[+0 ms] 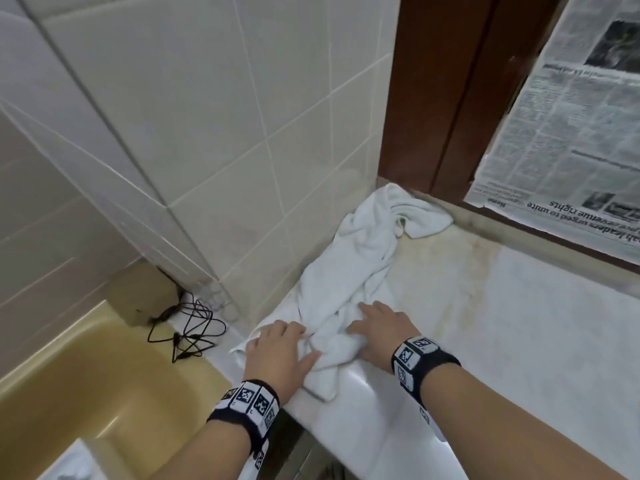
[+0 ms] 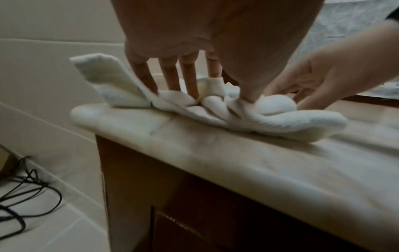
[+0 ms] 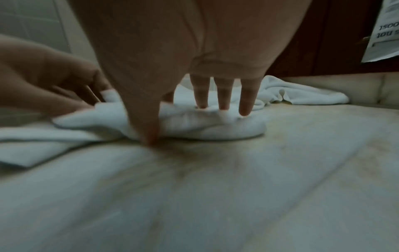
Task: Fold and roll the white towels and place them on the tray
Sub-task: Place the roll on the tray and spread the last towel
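The white towel point(image 1: 349, 271) lies crumpled on the marble counter point(image 1: 519, 323), with its near end bunched under both hands and its far end running away from them to the corner where the tiled wall point(image 1: 207, 133) meets the wooden frame point(image 1: 433, 98).

Left hand point(image 1: 277, 355): placed palm down on the near left part of the towel, at the counter's left edge. The fingers point(image 2: 149, 80) are straight and spread, with the tips pressing into the cloth. A flap of towel stands up just left of this hand.

Right hand point(image 1: 384, 337): placed palm down on the towel, just right of the left hand. The fingers point(image 3: 224, 97) are straight and slightly apart, with tips sunk into a bunched fold. The thumb tip touches the counter at the towel's edge.

Neither hand grips the cloth; both press it flat.

Left of the left hand, below the counter, a tangled black cable point(image 1: 187, 327) lies on a ledge beside a yellow tub point(image 1: 86, 375). Beyond the right hand, newspaper point(image 1: 571, 116) covers the framed pane.
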### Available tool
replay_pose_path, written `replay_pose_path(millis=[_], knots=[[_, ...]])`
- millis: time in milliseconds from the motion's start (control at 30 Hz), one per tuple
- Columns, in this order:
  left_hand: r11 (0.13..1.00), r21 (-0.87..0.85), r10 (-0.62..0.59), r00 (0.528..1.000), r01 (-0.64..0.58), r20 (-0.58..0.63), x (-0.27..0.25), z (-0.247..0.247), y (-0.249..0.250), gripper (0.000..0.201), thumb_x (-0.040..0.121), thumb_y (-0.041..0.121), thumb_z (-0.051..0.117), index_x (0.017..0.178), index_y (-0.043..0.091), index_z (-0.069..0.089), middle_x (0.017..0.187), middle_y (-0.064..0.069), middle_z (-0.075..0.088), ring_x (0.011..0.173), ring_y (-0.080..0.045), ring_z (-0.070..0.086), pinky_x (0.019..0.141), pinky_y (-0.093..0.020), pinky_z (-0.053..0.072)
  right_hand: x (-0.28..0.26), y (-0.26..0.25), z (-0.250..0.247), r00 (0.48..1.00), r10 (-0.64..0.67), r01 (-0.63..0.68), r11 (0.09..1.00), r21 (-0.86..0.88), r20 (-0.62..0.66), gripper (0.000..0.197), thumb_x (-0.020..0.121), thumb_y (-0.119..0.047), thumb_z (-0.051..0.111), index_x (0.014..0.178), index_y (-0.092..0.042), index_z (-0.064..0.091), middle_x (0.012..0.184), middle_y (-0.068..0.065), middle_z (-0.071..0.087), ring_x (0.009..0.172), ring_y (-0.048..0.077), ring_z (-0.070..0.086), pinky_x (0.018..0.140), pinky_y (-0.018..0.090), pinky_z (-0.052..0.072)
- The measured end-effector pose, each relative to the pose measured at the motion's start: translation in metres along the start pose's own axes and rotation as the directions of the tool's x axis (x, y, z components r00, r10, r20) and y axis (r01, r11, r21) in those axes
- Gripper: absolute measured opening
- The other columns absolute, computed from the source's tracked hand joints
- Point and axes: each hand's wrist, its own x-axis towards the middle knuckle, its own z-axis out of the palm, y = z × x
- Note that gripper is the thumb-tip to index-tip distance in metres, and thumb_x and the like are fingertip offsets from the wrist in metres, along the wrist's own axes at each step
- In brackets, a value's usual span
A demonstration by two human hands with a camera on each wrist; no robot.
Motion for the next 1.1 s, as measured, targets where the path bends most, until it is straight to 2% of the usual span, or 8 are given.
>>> replay_pose_path(millis=[167,333,433,567,667,867,1000,1100], knots=[[0.99,-0.125,-0.066,0.996,0.058,-0.062,-0.008,-0.003,-0.001,0.035,0.095,0.064,0.046,0.118,0.039,0.055,0.118,0.015,0.053,0.118,-0.016,0.05,0.1,-0.038,0.035,-0.015,-0.011,-0.014,0.991,0.043,-0.037,0.998,0.052,-0.124,0.02,0.097,-0.026,0.042,0.112,-0.032,0.054,0.12,-0.002,0.062,0.118,0.028,0.053,0.097,0.044,0.041],[0.878,-0.478,-0.068,0.994,0.021,-0.081,-0.031,-0.036,0.02,0.087,0.078,0.087,0.046,0.148,0.035,0.042,0.146,0.013,0.049,0.138,-0.012,0.041,0.115,-0.04,0.035,-0.077,-0.013,-0.085,0.925,0.068,0.086,0.921,0.381,-0.374,0.015,0.099,-0.025,0.047,0.112,-0.029,0.053,0.097,0.002,0.069,0.091,0.031,0.064,0.077,0.04,0.051],[0.796,-0.591,0.013,0.979,-0.134,-0.205,-0.058,-0.069,0.05,0.118,0.059,0.097,0.058,0.156,0.038,0.025,0.157,0.02,0.034,0.144,-0.005,0.035,0.119,-0.037,0.034,-0.137,-0.021,-0.138,0.815,0.063,0.199,0.904,0.38,-0.576,0.007,0.098,-0.025,0.053,0.105,-0.025,0.055,0.089,0.001,0.068,0.087,0.028,0.063,0.074,0.042,0.052],[0.743,-0.607,-0.002,0.905,-0.284,-0.426,-0.091,-0.11,0.102,0.109,0.061,0.081,0.078,0.149,0.041,0.028,0.142,0.025,0.042,0.134,-0.003,0.042,0.113,-0.031,0.039,-0.224,-0.036,-0.205,0.653,0.088,0.285,0.892,0.352,-0.753,0.019,0.088,-0.035,0.046,0.1,-0.023,0.056,0.082,-0.002,0.066,0.079,0.025,0.062,0.072,0.042,0.053],[0.661,-0.668,-0.074,0.856,-0.342,-0.512,-0.121,-0.134,0.135,0.107,0.058,0.076,0.079,0.146,0.045,0.028,0.144,0.025,0.041,0.136,0.001,0.042,0.112,-0.024,0.037,-0.28,-0.045,-0.247,0.494,0.125,0.356,0.874,0.331,-0.861,0.008,0.091,-0.019,0.052,0.091,-0.019,0.06,0.081,-0.002,0.063,0.075,0.012,0.056,0.066,0.022,0.045],[0.589,-0.649,0.027,0.814,-0.482,-0.58,-0.198,-0.188,0.192,0.134,0.051,0.095,0.067,0.156,0.034,0.01,0.16,0.019,0.025,0.147,0.002,0.026,0.118,-0.022,0.029,-0.369,-0.058,-0.302,0.291,0.216,0.399,0.858,0.323,-0.932,0.018,0.091,-0.022,0.06,0.074,-0.018,0.058,0.065,-0.01,0.052,0.058,0.004,0.045,0.053,0.02,0.035],[0.506,-0.661,0.055,0.785,-0.555,-0.617,-0.223,-0.21,0.213,0.084,0.066,0.079,0.072,0.135,0.048,0.035,0.146,0.038,0.034,0.14,0.011,0.032,0.115,-0.02,0.033,-0.412,-0.065,-0.309,0.266,0.195,0.467,0.831,0.303,-0.944,0.017,0.09,-0.025,0.063,0.077,-0.014,0.064,0.065,-0.006,0.057,0.06,0.008,0.049,0.057,0.028,0.041],[0.387,-0.677,0.014,0.738,-0.626,-0.674,-0.226,-0.214,0.195,0.032,0.077,0.051,0.073,0.103,0.039,0.061,0.097,0.014,0.072,0.09,-0.004,0.067,0.075,-0.026,0.054,-0.433,-0.066,-0.308,0.222,0.175,0.47,0.843,0.263,-0.959,0.019,0.084,-0.033,0.065,0.082,-0.014,0.068,0.071,0.007,0.066,0.065,0.011,0.053,0.061,0.033,0.044]])
